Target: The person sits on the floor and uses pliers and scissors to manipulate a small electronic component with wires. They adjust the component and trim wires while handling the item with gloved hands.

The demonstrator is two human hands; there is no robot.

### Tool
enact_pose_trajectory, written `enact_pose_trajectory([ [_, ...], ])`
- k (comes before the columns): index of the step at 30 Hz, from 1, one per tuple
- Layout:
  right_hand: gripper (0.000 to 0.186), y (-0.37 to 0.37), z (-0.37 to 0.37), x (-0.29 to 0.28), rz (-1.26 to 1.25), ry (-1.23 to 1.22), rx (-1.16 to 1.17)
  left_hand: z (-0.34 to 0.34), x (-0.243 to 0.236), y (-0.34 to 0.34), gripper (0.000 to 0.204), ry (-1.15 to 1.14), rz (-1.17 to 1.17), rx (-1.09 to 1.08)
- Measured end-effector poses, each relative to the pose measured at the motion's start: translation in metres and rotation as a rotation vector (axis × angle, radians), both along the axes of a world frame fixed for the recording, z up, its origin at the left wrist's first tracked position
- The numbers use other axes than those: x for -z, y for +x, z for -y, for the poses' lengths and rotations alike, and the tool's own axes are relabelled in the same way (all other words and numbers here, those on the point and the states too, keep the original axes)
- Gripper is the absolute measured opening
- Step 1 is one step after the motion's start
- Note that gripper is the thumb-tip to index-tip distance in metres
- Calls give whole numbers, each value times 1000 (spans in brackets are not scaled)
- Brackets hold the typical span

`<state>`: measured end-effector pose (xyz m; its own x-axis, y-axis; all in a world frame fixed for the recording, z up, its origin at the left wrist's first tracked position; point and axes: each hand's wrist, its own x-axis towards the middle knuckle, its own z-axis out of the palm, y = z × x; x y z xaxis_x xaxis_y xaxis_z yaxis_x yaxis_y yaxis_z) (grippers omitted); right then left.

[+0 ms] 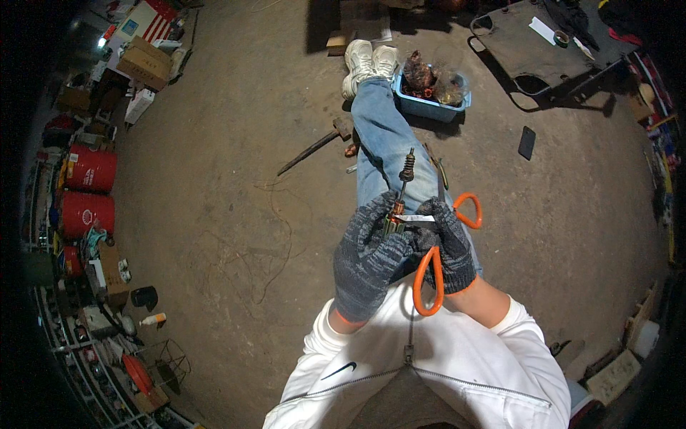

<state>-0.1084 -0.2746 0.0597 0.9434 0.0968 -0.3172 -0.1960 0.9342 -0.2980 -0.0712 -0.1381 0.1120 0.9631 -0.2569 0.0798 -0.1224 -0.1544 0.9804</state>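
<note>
My left hand (368,257), in a grey knit glove, grips a small motor armature (400,196) upright by its copper-wound lower part; the thin shaft with a worm gear points up and away. Gloved the same way, my right hand (451,247) holds orange-handled scissors (431,275). Their short blades lie sideways against the armature's windings. Both hands meet above my lap, over my outstretched legs in blue jeans.
A blue bin (429,106) of copper scrap sits by my white shoes. A hammer (318,146) and loose wire lie on the concrete floor to the left, a black phone (527,142) to the right. Red drums (89,169) and boxes line the left wall.
</note>
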Motion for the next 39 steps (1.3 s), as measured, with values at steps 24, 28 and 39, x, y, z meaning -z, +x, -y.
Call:
enact_pose_trajectory([
  [24, 18, 25, 43, -43, 67, -357, 366, 3, -3, -5, 42, -471, -434, -129],
  [28, 19, 11, 38, -40, 71, -666, 171, 1, -10, -4, 41, -136, -92, -30],
  [39, 40, 7, 36, -26, 166, -1491, 7, -3, -10, -4, 38, -452, -385, 19],
])
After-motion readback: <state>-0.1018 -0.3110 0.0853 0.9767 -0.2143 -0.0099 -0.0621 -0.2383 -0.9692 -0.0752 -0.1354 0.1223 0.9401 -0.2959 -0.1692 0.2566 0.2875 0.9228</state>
